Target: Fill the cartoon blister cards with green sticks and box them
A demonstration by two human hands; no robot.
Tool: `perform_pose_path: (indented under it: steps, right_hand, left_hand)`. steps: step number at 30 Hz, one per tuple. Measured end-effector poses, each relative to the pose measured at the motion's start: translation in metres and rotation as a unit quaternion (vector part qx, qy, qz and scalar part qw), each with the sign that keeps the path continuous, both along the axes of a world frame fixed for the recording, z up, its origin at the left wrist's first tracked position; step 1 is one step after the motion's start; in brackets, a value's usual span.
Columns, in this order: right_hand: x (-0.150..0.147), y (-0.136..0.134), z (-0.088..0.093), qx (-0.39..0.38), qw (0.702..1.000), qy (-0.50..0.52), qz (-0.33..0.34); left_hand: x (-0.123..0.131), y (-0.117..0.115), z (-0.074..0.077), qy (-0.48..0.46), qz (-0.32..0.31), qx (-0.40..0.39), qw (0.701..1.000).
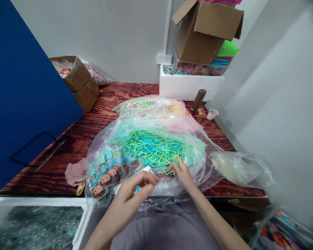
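Toys [104, 178] with cartoon faces lie in the bag [99, 146], left of the hands. Left hand [134, 194]: fingers bent over a small blue piece [137, 189]; whether they grip it cannot be told. Sticks [153, 147], green and blue, are piled in the bag at table [67, 146] centre. Right hand [183, 173]: fingertips pinched on sticks at the pile's near edge.

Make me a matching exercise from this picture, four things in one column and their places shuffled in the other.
1 sticks
2 paper cup
3 cartoon-face toys
4 right hand

A beside the brown cylinder
B left part of the clear bag
C fingertips on the pile's near edge
D heaped mid-bag

Pairs: 1-D, 2-A, 3-B, 4-C
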State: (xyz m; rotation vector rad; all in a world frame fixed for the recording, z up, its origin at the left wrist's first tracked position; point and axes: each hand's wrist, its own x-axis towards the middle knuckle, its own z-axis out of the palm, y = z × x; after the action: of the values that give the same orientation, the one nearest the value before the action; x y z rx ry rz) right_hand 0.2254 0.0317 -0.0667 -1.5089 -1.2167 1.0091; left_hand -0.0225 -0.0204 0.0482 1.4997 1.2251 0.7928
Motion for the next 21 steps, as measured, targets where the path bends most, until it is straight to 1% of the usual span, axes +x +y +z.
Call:
perform_pose_path:
  steps: [1, 2, 3, 5, 6, 8, 9, 11, 13, 16, 19, 21]
  right_hand:
    - [0.003, 0.003, 0.001, -0.003, 1.000, -0.003, -0.001]
    - [0.006, 0.006, 0.001, -0.005, 1.000, -0.006, 0.000]
    - [0.008, 0.008, 0.001, -0.006, 1.000, -0.007, -0.002]
    - [0.011, 0.009, 0.002, 0.001, 1.000, -0.012, -0.023]
    - [0.012, 0.008, 0.003, 0.014, 0.999, -0.016, -0.039]
    - [0.010, 0.004, 0.008, 0.058, 0.995, -0.022, -0.072]
    - [0.007, 0.000, 0.011, 0.081, 0.993, -0.018, -0.083]
    - [-0.003, -0.009, 0.015, 0.110, 0.990, 0.007, -0.087]
    - [-0.016, -0.021, 0.013, 0.107, 0.991, 0.034, -0.069]
    - [-0.033, -0.036, 0.001, 0.069, 0.996, 0.041, -0.027]
    - [-0.039, -0.042, -0.013, 0.049, 0.998, 0.023, -0.022]
    - [-0.037, -0.042, -0.018, 0.047, 0.999, 0.016, -0.019]
  left_hand:
    - [0.004, 0.018, -0.015, 0.061, -0.007, 0.056, 0.997]
    - [0.008, 0.032, -0.031, 0.133, -0.008, 0.114, 0.984]
    - [0.009, 0.043, -0.048, 0.213, 0.007, 0.171, 0.962]
    - [0.009, 0.053, -0.078, 0.328, 0.014, 0.211, 0.921]
    - [0.008, 0.054, -0.089, 0.369, 0.018, 0.221, 0.902]
    - [0.006, 0.053, -0.103, 0.410, 0.027, 0.233, 0.882]
    - [0.006, 0.052, -0.106, 0.414, 0.032, 0.235, 0.879]
    - [0.006, 0.051, -0.108, 0.401, 0.044, 0.231, 0.885]
    - [0.008, 0.053, -0.107, 0.385, 0.055, 0.219, 0.895]
    - [0.010, 0.055, -0.108, 0.387, 0.061, 0.211, 0.895]
    - [0.012, 0.056, -0.111, 0.411, 0.049, 0.219, 0.884]
    - [0.013, 0.057, -0.113, 0.411, 0.049, 0.221, 0.883]
